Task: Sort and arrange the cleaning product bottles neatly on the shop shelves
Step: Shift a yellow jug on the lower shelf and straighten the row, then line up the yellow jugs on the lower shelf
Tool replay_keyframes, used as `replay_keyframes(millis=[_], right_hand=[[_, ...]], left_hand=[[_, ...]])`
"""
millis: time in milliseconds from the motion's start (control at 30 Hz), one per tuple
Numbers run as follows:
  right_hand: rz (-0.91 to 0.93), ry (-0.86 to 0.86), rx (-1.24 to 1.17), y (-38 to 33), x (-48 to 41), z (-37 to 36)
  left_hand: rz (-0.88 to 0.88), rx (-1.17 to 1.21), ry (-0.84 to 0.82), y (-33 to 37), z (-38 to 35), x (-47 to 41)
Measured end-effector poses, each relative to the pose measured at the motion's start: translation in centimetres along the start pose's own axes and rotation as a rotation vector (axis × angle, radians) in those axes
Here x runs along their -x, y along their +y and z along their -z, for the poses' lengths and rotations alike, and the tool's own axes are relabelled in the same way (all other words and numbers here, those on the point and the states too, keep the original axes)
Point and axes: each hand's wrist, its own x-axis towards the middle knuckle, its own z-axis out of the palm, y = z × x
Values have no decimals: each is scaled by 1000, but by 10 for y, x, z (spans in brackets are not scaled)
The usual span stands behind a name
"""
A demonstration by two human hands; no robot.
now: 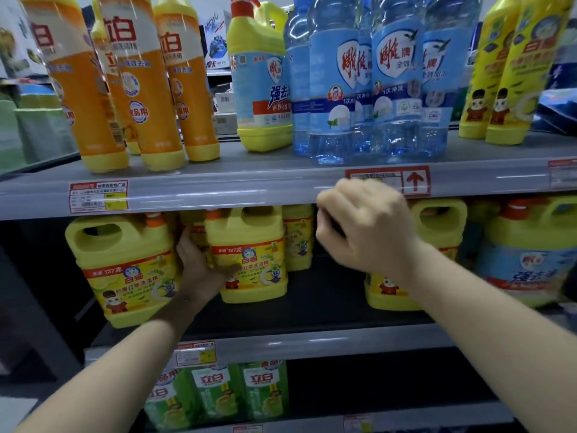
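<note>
The yellow jug (249,248) stands on the middle shelf (312,340), just right of a second jug (125,270). The left grip (199,267) grasps its left side, with the thumb lying across the label. The right grip (365,226) is clenched, fingers curled under, just in front of the upper shelf edge (218,190).

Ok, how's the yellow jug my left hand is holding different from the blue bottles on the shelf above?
The yellow jug is squat, opaque and has a moulded handle; the blue bottles are tall and see-through, with no handle showing. The jug stands on the middle shelf, the bottles on the upper shelf. Your left hand grips the jug; nothing touches the bottles. Both stand upright with labels facing out.
</note>
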Motion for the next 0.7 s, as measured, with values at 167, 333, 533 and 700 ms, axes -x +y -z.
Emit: replay_keyframes(millis=[167,333,533,700], right_hand=[[-28,-342,-132,-27,51,-40],[-134,-547,-138,-26,82,-75],[-209,-609,-76,-13,107,-70],[-276,-563,-65,7,123,-49]], left_hand=[[-511,-676,177,23,-48,36],[-616,-1256,-300,44,-81,23],[-515,-1378,-317,34,-65,10],[-523,-1175,-154,20,-69,15]])
